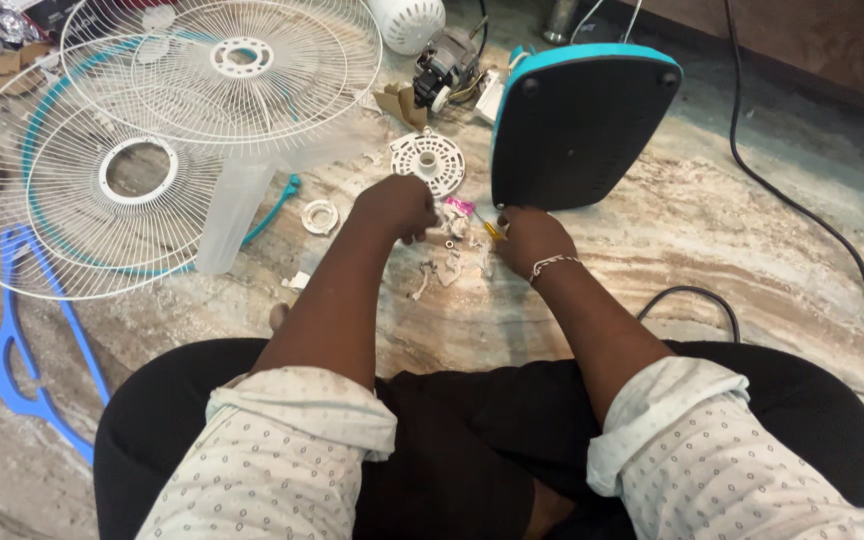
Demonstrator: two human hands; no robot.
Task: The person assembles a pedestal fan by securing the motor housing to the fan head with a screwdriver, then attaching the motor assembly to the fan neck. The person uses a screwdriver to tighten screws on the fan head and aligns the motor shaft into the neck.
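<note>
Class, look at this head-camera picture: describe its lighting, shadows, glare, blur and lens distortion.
Head view: even, soft light, with only faint shadows under the left hand and right hand; mild sheen on the marble floor, no harsh glare; the small parts between the hands look slightly soft; wide-angle bending shows in the fan guards and black cable toward the edges.

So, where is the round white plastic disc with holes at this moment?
In the head view the round white disc lies on the marble floor just beyond the left hand, left of the upturned teal fan base and below the fan motor.
</note>
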